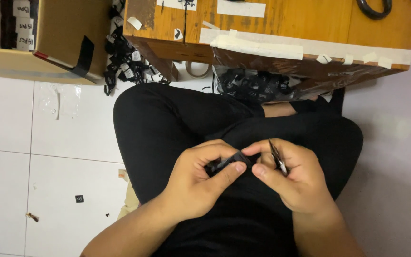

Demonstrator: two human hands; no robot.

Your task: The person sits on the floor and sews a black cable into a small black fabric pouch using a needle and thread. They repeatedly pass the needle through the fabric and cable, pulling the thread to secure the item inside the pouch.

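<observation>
My left hand [200,178] pinches a small black strap piece [227,163] over my lap. My right hand [288,176] pinches it too and holds small metal snips [278,159]. A wooden desk [281,24] and brown cardboard box [67,33] sit ahead.

The small black piece [227,163] at centre is mostly covered by the fingers of the left hand [200,183] and right hand [293,178], so its shape cannot be told. Only the tip of the metal tool [278,159] shows outside the right grip. The cardboard box [67,33], the wooden tabletop [310,19] and a black ring [374,8] are cut off at the top edge. The black heap [124,59] between them is too tangled to make out.
</observation>
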